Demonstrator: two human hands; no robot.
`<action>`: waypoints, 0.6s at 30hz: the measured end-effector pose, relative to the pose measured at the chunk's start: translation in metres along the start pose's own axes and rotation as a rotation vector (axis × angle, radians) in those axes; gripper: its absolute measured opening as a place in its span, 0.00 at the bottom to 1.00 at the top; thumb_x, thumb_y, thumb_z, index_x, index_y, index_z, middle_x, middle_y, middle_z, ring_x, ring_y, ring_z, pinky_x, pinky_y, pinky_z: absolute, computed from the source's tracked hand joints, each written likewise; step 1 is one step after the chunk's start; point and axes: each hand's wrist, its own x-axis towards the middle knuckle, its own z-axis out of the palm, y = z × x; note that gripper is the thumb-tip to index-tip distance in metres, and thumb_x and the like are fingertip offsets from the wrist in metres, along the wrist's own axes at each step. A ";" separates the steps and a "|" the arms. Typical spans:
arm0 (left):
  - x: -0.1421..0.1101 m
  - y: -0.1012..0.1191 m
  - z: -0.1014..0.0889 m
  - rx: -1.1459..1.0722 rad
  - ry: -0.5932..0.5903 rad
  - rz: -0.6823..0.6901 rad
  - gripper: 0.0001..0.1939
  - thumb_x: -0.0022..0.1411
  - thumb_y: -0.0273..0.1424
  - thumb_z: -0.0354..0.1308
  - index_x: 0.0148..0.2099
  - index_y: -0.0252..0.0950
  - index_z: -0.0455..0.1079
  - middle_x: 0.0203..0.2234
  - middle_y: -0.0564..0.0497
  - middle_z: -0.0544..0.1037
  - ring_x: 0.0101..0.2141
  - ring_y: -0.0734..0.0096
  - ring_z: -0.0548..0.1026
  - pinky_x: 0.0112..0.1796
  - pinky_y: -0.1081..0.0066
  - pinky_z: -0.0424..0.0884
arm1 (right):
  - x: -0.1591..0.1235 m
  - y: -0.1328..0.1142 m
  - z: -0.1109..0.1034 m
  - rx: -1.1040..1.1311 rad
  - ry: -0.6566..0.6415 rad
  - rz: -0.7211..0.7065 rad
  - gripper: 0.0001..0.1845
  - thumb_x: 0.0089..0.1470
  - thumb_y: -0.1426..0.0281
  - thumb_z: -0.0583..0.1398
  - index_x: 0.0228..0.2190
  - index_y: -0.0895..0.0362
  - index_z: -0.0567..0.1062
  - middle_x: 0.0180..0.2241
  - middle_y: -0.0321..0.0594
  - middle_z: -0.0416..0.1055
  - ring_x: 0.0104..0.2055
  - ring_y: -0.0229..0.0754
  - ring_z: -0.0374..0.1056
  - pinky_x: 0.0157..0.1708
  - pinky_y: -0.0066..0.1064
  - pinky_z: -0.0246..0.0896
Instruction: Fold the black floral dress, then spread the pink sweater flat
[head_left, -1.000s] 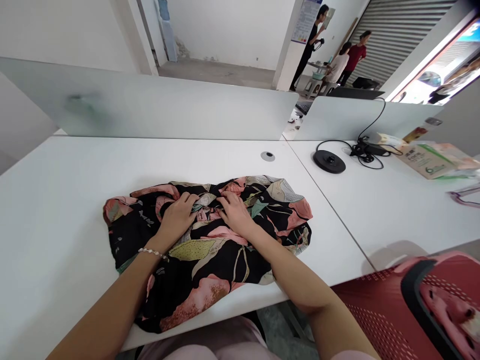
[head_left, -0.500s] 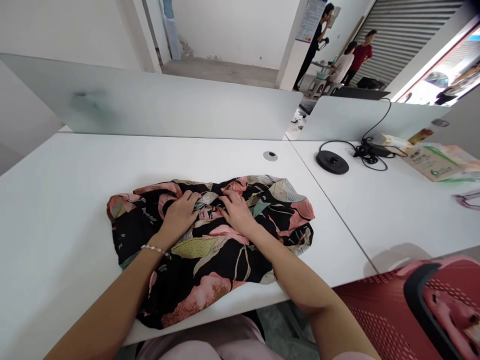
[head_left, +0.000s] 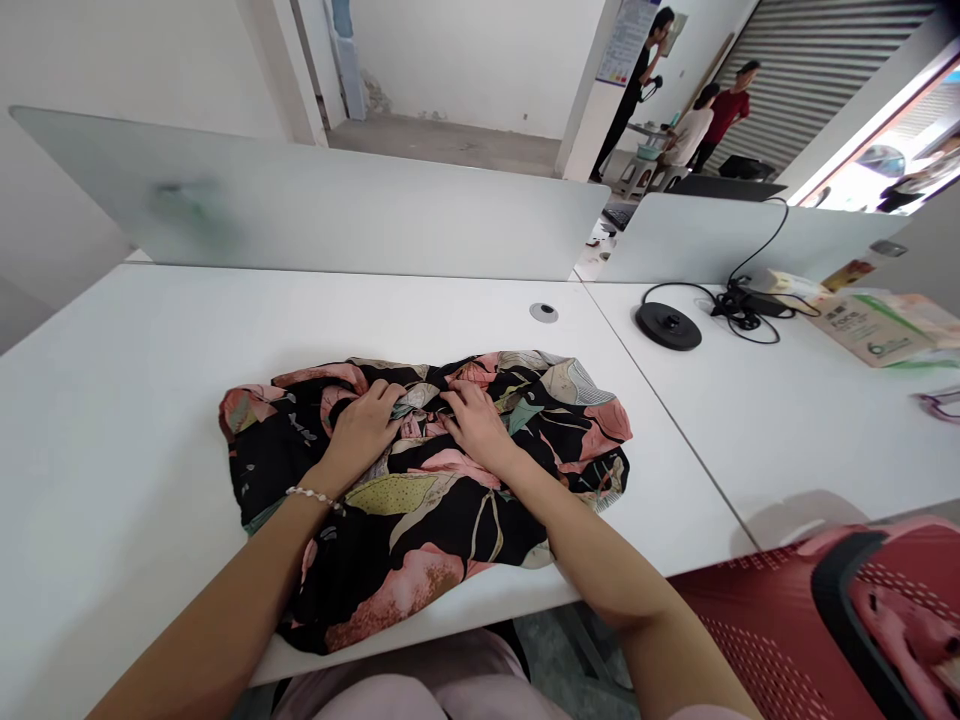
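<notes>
A black garment (head_left: pixel 442 520) with a pink, green and beige floral print lies spread and rumpled on the white table (head_left: pixel 135 400). My left hand (head_left: pixel 367 425) rests on its upper middle, fingers bent into the fabric; a beaded bracelet circles that wrist. Just to the right, my right hand (head_left: pixel 480 425) grips the same cloth with curled fingers. Between the two hands the material is gathered into small folds. The fingertips are partly hidden in the cloth, and which part of the garment they pinch I cannot tell.
A frosted divider (head_left: pixel 375 220) runs along the table's back edge. To the right are a round black base (head_left: pixel 667 326), tangled cables (head_left: pixel 742 308) and a cardboard box (head_left: pixel 862 325). A red basket (head_left: pixel 765 610) stands at the lower right. People (head_left: pixel 690 125) are in the background.
The view has shifted very slightly. Both hands keep their places on the garment, and the cloth looks the same.
</notes>
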 end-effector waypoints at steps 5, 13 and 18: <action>0.000 -0.001 0.001 0.001 0.001 0.006 0.13 0.65 0.29 0.50 0.51 0.36 0.64 0.44 0.47 0.69 0.39 0.61 0.73 0.32 0.67 0.66 | 0.000 0.002 0.002 -0.013 0.017 -0.017 0.18 0.61 0.69 0.58 0.52 0.61 0.69 0.57 0.51 0.60 0.56 0.52 0.57 0.53 0.44 0.59; 0.001 -0.001 0.002 -0.002 -0.011 -0.002 0.14 0.64 0.29 0.50 0.52 0.36 0.64 0.44 0.45 0.68 0.39 0.61 0.73 0.31 0.67 0.66 | 0.000 0.002 0.004 -0.006 0.018 -0.010 0.18 0.61 0.69 0.58 0.52 0.60 0.70 0.57 0.51 0.60 0.57 0.51 0.56 0.54 0.44 0.58; 0.000 -0.002 0.002 0.004 0.000 0.011 0.14 0.65 0.29 0.50 0.52 0.36 0.64 0.43 0.46 0.68 0.38 0.61 0.73 0.31 0.68 0.66 | 0.000 0.002 0.003 -0.002 0.012 -0.010 0.18 0.61 0.69 0.58 0.52 0.60 0.70 0.57 0.51 0.61 0.57 0.51 0.57 0.54 0.44 0.58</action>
